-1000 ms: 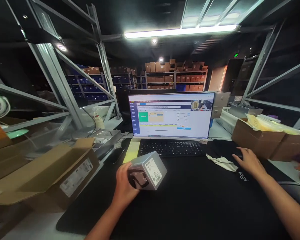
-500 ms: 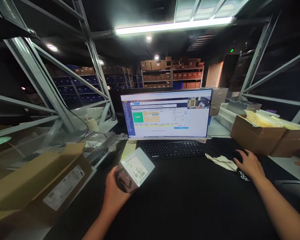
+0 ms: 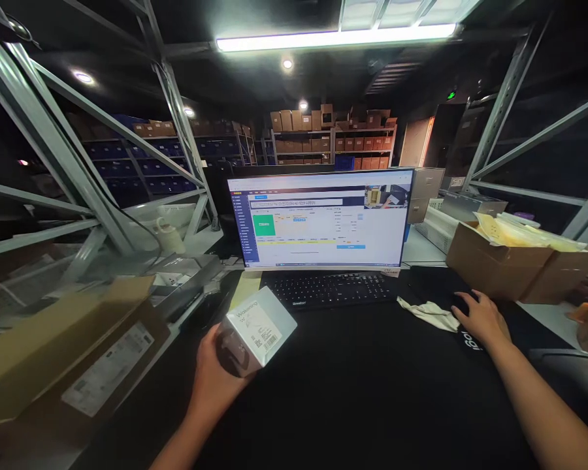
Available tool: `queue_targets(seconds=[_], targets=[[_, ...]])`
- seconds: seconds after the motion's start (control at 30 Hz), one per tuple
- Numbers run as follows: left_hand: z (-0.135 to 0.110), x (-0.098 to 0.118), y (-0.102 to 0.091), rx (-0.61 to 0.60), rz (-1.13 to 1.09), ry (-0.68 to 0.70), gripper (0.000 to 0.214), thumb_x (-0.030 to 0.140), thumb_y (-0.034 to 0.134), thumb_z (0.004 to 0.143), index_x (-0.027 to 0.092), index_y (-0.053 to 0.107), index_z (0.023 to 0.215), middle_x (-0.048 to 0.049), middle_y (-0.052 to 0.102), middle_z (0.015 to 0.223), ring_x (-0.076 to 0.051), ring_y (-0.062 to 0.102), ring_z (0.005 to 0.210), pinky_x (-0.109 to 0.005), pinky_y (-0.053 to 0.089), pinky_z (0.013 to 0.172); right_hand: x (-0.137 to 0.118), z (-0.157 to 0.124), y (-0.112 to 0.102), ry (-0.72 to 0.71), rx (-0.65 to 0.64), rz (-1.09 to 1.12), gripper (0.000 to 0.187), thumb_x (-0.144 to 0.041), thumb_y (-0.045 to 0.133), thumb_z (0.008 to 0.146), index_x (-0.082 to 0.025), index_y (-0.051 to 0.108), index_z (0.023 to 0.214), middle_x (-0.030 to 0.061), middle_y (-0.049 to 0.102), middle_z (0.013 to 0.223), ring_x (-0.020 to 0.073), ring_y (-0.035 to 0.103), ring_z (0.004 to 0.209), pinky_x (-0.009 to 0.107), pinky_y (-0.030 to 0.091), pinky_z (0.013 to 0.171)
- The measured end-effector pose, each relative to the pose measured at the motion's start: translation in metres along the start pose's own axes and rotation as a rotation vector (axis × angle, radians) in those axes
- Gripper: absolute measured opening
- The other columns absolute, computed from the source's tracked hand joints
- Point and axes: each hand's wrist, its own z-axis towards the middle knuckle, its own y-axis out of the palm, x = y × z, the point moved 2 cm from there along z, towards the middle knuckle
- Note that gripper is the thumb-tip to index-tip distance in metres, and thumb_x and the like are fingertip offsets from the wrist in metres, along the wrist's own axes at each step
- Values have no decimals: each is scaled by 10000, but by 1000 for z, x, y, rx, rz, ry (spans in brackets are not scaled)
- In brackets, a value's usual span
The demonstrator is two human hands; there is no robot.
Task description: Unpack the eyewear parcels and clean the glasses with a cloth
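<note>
My left hand (image 3: 214, 375) grips a small white box (image 3: 262, 326), tilted above the black desk mat (image 3: 353, 385). A printed label with a barcode shows on the box's upper face, and a dark picture marks the side by my fingers. My right hand (image 3: 485, 321) rests at the right of the mat, fingers curved over what looks like a dark computer mouse, almost wholly hidden under the palm. Just left of it lies a crumpled white cloth (image 3: 431, 314). Beyond the box are a black keyboard (image 3: 328, 290) and a lit monitor (image 3: 318, 225) showing a software page.
An open cardboard box (image 3: 78, 352) with a label stands at the left, beside a grey metal tray (image 3: 191, 277). On the right, another cardboard box (image 3: 500, 258) holds yellowish packets. Metal rack posts (image 3: 176, 117) frame both sides. Shelves of boxes (image 3: 333, 140) stand in the background.
The whole view has shifted slightly, so most things sit a little further left and higher. An orange panel on the screen has turned pale. Both hands keep their holds.
</note>
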Motion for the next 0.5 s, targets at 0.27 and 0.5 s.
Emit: queue_targets(seconds=[0.27,0.5], targets=[[1,5,-1,24,-54,20,990,498,813,538,184,401,1382,-161,531,1308,-416,540,1247,-602,472,1035,-9,1,2,38,-4,-66,593,-505,535,842,-179,605,1333,213,489,1400,422,521,1255,543,464,1003],[1,8,-2,12,-26,10,1010,515,802,527,144,393,1373,-191,520,1336,-429,520,1276,-609,452,1062,-12,0,0,54,9,-96,657,-532,525,848,-129,559,1367,268,483,1391,454,531,1239,547,456,1000]])
